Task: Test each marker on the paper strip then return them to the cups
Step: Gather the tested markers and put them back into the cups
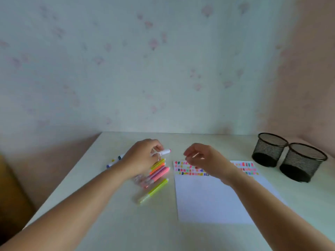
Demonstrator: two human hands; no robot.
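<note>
One marker, white with a pink end, was in the left hand, pinched between the thumb and the curled fingertips a little above the table. Its long axis lay almost level and ran from left to right, and the pink end pointed right, toward the right hand. Whether this end was a cap or a bare tip could not be told. The other part of the barrel was hidden inside the hand.

Under the left hand a pile of yellow, orange and pink markers lay side by side on the table, all slanting from near-left to far-right. A yellow-green marker lay just beside the pile, on the near side, with the same slant. Beyond the left wrist some blue markers showed partly.

The right hand hovered over the far edge of the paper, apart from the marker. Its fingers were loosely bent, the thumb near the forefinger, and nothing was seen between them; the hand was blurred.

The paper lay right of the pile, with rows of small colour marks along its far edge. Two black mesh cups stood upright at the far right, touching each other.
</note>
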